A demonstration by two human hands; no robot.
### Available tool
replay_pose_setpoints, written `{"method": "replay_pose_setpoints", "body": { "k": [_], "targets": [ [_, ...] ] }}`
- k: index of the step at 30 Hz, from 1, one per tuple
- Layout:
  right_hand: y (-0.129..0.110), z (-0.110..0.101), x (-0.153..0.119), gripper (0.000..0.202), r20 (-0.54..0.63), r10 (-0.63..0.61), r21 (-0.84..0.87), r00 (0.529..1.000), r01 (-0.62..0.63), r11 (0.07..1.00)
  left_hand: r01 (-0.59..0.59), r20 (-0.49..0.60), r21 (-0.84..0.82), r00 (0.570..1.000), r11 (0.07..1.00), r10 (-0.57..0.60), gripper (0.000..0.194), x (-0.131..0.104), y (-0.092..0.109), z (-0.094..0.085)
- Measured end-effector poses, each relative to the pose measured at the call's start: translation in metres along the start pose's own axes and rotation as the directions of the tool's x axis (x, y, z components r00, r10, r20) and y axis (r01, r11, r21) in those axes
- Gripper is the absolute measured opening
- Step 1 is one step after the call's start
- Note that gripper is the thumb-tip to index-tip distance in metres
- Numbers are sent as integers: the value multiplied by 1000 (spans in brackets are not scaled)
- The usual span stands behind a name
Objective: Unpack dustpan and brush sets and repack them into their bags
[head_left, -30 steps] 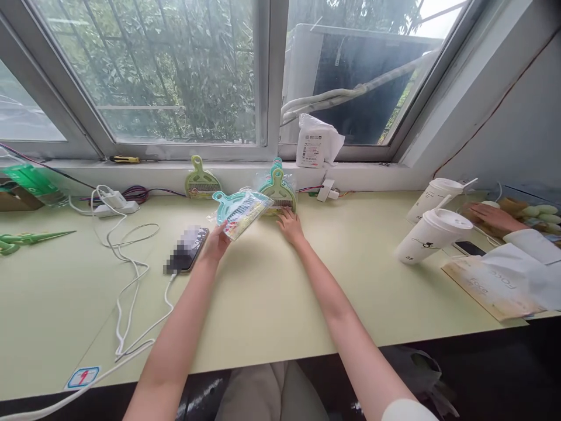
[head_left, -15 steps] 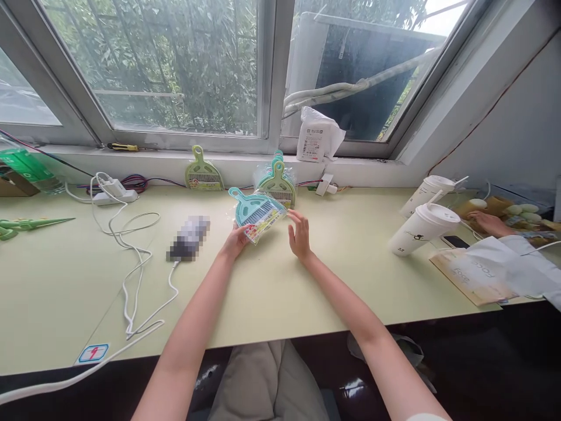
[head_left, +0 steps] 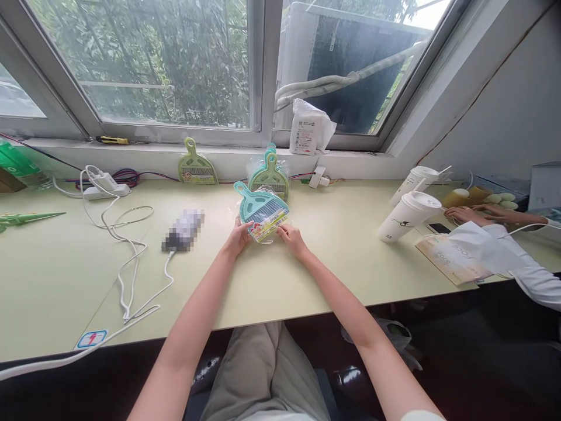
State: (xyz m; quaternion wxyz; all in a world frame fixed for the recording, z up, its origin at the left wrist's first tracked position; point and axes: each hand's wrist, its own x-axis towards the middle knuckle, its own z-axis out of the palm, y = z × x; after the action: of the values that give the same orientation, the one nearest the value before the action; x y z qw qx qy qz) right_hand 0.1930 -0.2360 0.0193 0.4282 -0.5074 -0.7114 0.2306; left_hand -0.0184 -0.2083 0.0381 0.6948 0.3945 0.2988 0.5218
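Note:
A teal dustpan and brush set [head_left: 259, 207] in clear wrap, with a printed card along its lower edge, is held up over the table, tilted. My left hand [head_left: 239, 237] grips its lower left corner. At the lower right corner my right hand [head_left: 291, 238] pinches the wrap or card edge. Just behind it, several wrapped sets stand in a stack, a green dustpan [head_left: 270, 172] at the front. Another green dustpan [head_left: 197, 166] leans on the sill further left.
Left on the pale table [head_left: 263, 292] are a white cable [head_left: 135, 257], a blurred device [head_left: 183, 231] and a power strip [head_left: 106, 192]. Right are white cups [head_left: 409, 216], a paper bag [head_left: 453, 257] and another person's hands [head_left: 468, 215]. A wrapped box [head_left: 309, 133] sits on the sill.
My right hand has closed onto the teal set's lower right corner, and the set has turned a little more upright. The view has shifted slightly. Another person's hands and sleeve show more at the right.

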Motion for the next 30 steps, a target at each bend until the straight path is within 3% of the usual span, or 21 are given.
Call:
{"method": "replay_pose_setpoints", "body": {
  "k": [3, 7, 10, 12, 16, 20, 24, 27, 30],
  "targets": [
    [0, -1, 4, 41, -64, 203, 345, 977, -169, 923, 24, 47, 86, 998, 996, -28, 81, 0, 1, 1],
    [0, -6, 8, 59, -135, 381, 626, 915, -219, 748, 51, 93, 238, 993, 970, -75, 85, -1, 0, 3],
    [0, -9, 9, 58, -147, 414, 665, 898, -220, 714, 82, 130, 265, 984, 961, -120, 68, 0, -2, 3],
    [0, -11, 9, 53, -189, 416, 641, 890, -209, 739, 89, 137, 251, 983, 964, -126, 59, 3, -5, 3],
    [-3, -15, 8, 46, -265, 412, 558, 872, -210, 803, 33, 30, 268, 999, 963, -42, 59, 11, -8, -1],
    [-6, -17, 7, 48, -85, 365, 649, 927, -226, 726, -7, -24, 308, 1000, 951, 15, 56, 15, -10, -7],
    [-5, -18, 7, 55, 39, 377, 712, 925, -291, 640, -28, -134, 263, 989, 964, 65, 57, 17, -10, -11],
    [-5, -22, 7, 55, 89, 367, 714, 926, -317, 624, -61, -259, 221, 959, 973, 119, 52, 21, -5, -16],
    [-9, -25, 7, 51, 139, 339, 713, 930, -332, 618, -130, -291, 203, 938, 970, 186, 46, 22, 3, -21]
  ]
}}
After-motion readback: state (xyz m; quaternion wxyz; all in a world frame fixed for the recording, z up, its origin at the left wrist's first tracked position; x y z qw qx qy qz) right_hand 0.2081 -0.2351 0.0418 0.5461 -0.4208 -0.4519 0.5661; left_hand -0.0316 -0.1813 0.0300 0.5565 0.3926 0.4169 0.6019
